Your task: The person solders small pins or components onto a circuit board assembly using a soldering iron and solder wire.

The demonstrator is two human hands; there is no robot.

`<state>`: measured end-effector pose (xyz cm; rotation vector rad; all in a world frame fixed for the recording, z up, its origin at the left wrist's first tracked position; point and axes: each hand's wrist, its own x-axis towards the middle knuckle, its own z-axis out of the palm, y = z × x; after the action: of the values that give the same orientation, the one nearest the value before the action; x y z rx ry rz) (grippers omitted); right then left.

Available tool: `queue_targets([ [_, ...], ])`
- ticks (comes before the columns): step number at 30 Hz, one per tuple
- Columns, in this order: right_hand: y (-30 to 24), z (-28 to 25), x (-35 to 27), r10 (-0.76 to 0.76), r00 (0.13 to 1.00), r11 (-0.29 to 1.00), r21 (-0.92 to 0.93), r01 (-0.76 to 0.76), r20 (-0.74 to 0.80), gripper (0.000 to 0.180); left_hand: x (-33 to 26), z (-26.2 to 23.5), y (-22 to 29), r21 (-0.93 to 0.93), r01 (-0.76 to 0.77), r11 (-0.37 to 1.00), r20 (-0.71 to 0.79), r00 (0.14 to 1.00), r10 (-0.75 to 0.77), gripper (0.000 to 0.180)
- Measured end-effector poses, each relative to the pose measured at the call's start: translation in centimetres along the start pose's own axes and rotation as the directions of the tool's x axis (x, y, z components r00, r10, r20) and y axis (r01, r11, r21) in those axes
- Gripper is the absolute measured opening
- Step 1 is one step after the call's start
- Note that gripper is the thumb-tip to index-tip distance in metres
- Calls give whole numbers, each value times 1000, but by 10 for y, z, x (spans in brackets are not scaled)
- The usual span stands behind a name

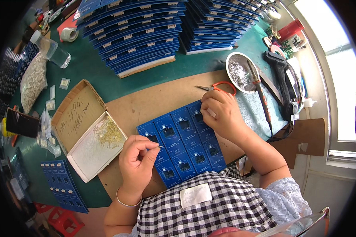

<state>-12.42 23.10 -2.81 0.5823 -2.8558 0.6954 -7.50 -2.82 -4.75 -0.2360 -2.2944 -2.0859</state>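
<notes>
A blue circuit board panel (pixel 183 147) with several repeated sections lies on brown cardboard right in front of me. My left hand (pixel 139 157) is over its left side, thumb and forefinger pinching a thin, small metal pin (pixel 160 147). At the panel's far right corner is my right hand (pixel 222 112), fingers curled together; whether anything sits in them is hidden. Left of the panel, an opened cardboard box (pixel 80 106) has a white part (pixel 91 152) with a heap of thin, gold-coloured pins (pixel 110 133) in it.
Tall stacks of blue boards (pixel 136 33) stand at the back. Red-handled scissors (pixel 224 83), a white bowl (pixel 231 59) of metal bits and a soldering iron (pixel 263 100) lie at right. At left are a bottle (pixel 51 50), a bag of white parts (pixel 33 81), a phone (pixel 23 122) and another board (pixel 63 183).
</notes>
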Motion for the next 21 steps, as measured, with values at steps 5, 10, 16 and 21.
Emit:
queue_targets([
  [5,-6,0,1,-72,997,991,-112,71,-3,10,0,1,0,-5,-25,1000,1,1000,25,10],
  [10,-6,-1,-9,-215,976,933,-300,200,-17,15,-1,0,1,-12,-33,999,0,999,33,10],
  [16,-9,-2,-27,-166,985,918,-370,142,-35,34,-2,0,2,-6,-53,999,12,999,53,10],
  [21,-15,-5,-37,-112,994,919,-380,104,0,39,-3,1,3,-21,-48,999,17,999,49,9],
])
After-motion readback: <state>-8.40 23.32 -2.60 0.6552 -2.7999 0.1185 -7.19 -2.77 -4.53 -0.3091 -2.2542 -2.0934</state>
